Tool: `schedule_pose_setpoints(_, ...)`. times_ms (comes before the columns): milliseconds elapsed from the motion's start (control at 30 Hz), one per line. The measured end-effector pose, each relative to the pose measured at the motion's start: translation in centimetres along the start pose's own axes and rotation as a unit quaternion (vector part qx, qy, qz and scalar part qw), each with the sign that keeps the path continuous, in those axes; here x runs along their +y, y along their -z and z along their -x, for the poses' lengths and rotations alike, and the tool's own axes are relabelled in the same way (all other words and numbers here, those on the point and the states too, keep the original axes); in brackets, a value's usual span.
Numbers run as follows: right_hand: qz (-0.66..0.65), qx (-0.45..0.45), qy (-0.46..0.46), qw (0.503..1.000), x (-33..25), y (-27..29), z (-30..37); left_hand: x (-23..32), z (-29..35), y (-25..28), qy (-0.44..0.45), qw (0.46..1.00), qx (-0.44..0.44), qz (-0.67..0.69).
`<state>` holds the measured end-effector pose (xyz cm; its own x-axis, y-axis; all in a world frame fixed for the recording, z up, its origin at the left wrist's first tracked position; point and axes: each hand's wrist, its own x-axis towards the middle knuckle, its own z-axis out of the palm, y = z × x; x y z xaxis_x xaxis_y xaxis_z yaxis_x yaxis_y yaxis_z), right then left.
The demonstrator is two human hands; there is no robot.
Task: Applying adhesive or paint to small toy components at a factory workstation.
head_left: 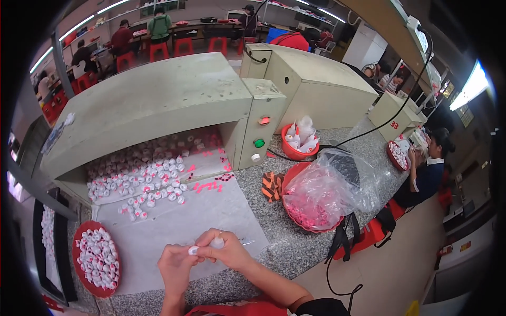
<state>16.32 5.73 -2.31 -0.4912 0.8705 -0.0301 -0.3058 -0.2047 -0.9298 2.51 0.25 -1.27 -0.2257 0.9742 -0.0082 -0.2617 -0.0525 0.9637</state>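
My left hand (176,265) is closed, pinching a small white rounded piece (193,250) in its fingertips over the white paper sheet (174,226). Meeting it there, my right hand (232,253) is closed around a whitish, translucent thing (217,242), perhaps a small squeeze bag; its lower part is hidden in the fingers. Many similar white pieces with pink bits (153,174) spread from inside the box-like machine (153,95) onto the sheet. Beside them lie small pink strips (208,186). More white pieces fill a red bowl (84,279) left of my hands.
A larger red bowl (287,181) holds pink pieces under a plastic bag (337,184). Behind it, a small red bowl (298,154) contains white bags. An orange-and-black patterned item (272,187) lies nearby. A black cable (363,131) crosses the granite counter. A co-worker (429,163) sits at right.
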Motion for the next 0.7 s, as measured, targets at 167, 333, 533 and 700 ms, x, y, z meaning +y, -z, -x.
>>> schedule_pose_setpoints(167,0.014,-0.003,-0.041,0.999,-0.6,-0.6,-0.5,0.4,-0.4,0.2,-0.018,1.000,0.003,-0.020)
schedule_pose_setpoints(333,-0.011,-0.006,-0.040,0.999,0.1,-1.2,-0.5,0.0,0.0,0.9,-0.023,1.000,0.005,-0.017)
schedule_pose_setpoints(533,-0.003,-0.032,-0.081,0.996,1.2,-1.9,-0.9,0.5,0.4,1.7,0.010,0.998,0.053,-0.019)
schedule_pose_setpoints(700,-0.014,0.008,-0.083,0.996,2.1,-1.8,-1.3,-0.2,0.1,1.8,0.026,0.998,0.053,0.001)
